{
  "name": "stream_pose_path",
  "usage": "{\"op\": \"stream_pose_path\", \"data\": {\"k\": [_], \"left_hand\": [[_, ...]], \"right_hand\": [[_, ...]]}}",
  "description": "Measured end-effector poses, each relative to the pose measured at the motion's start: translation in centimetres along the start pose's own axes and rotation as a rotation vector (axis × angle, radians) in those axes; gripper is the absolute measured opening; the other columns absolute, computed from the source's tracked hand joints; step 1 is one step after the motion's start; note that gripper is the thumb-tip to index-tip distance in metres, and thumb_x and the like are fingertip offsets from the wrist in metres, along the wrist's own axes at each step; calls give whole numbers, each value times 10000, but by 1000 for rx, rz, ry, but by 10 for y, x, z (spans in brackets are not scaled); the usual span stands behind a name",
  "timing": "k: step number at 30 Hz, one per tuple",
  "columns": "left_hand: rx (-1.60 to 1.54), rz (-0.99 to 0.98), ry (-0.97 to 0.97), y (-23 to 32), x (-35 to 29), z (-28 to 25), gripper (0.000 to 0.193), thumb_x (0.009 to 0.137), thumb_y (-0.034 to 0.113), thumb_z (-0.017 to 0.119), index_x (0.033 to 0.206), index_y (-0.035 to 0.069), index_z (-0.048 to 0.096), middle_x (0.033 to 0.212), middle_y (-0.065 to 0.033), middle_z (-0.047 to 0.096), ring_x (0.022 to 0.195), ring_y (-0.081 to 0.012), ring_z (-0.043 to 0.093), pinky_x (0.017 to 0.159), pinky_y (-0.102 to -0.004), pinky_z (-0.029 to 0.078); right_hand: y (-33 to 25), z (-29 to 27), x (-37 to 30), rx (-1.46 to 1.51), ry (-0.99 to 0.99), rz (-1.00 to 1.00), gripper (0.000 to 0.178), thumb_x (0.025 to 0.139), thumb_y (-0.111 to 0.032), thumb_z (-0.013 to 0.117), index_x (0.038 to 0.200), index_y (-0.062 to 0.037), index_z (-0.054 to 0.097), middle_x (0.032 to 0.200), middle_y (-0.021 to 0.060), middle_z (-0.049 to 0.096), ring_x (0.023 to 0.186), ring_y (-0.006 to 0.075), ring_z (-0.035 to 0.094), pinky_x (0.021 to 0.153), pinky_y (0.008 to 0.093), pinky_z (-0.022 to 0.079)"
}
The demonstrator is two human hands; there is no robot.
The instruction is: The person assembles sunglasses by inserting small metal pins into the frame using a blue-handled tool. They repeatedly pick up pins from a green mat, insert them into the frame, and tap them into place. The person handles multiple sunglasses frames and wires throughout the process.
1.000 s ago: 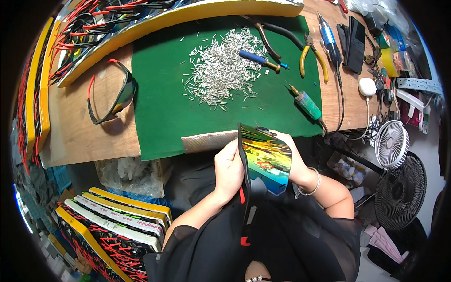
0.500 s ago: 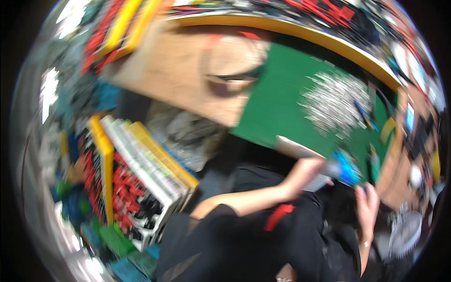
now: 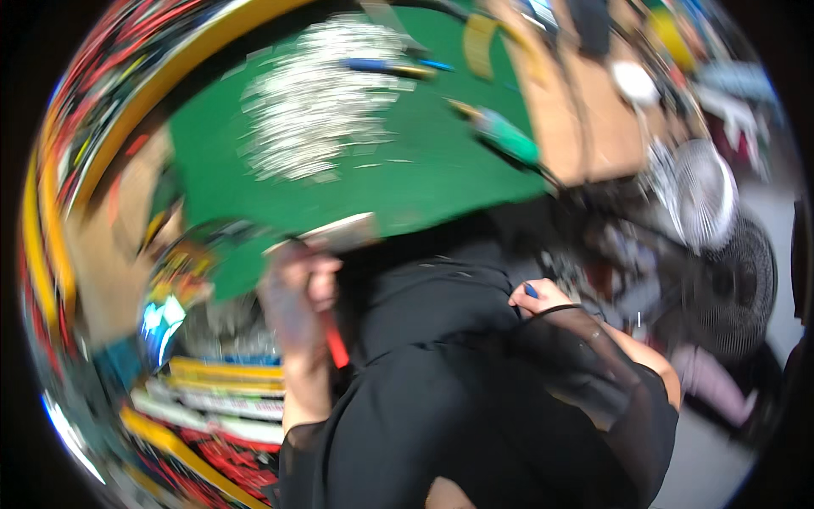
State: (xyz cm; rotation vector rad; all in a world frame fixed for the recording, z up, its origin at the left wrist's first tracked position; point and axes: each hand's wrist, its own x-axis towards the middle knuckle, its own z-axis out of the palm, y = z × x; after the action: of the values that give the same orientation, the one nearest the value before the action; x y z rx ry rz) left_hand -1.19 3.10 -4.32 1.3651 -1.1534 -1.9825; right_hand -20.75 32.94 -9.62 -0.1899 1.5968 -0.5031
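My left hand [image 3: 305,284], smeared by motion, is curled at the near edge of the green mat [image 3: 424,182]. Beside its fingers is a large clear, shiny, rounded thing [image 3: 208,280] with bright reflections. I cannot tell whether the hand holds it. A pale flat piece [image 3: 343,231] lies just beyond that hand, and a red strip [image 3: 334,341] shows beside the wrist. Out to the right, at my lap, the closed fingers of my right hand [image 3: 543,297] grip a small blue object [image 3: 530,290], mostly hidden.
Thin silvery strips [image 3: 318,102] are heaped on the mat, with a blue-handled tool [image 3: 381,68] across them. A green-handled tool [image 3: 507,136] lies to the right, near a yellow curved piece [image 3: 479,47]. Fans [image 3: 705,191] stand at right; yellow-edged racks [image 3: 178,441] at lower left.
The whole view has swung right, so the mat and heap now appear further left. My hands have moved apart; the right one is now beside my lap.
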Motion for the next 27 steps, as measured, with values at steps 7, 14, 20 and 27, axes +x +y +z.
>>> {"op": "stream_pose_path", "data": {"k": [7,14,20,27], "left_hand": [[-97,-19,-198,5,12,32,250,947,261,401,942,32,501,685,-24,502,440,-31,317,370,-153,230],[-25,40,-215,16,4,55,259,944,268,400,931,31,504,654,-24,502,439,-36,328,374,-168,232],[-77,-3,-261,0,-8,45,252,942,273,412,945,34,493,689,-21,485,458,-27,322,370,-153,236],[-60,-4,-184,1,-13,38,263,936,286,431,932,36,512,629,-11,472,427,-29,312,359,-159,231]], "right_hand": [[153,158,-14,611,261,582,206,840,-215,506,813,-46,621,680,36,565,485,123,462,429,237,365],[160,172,-73,465,53,558,201,838,-213,505,811,-48,615,668,30,552,477,118,451,421,235,352],[160,146,-101,387,36,603,197,837,-212,504,810,-49,611,658,25,541,470,113,441,414,234,342],[151,134,-108,313,29,625,192,836,-210,502,808,-51,605,647,19,529,462,108,430,406,233,329]]}}
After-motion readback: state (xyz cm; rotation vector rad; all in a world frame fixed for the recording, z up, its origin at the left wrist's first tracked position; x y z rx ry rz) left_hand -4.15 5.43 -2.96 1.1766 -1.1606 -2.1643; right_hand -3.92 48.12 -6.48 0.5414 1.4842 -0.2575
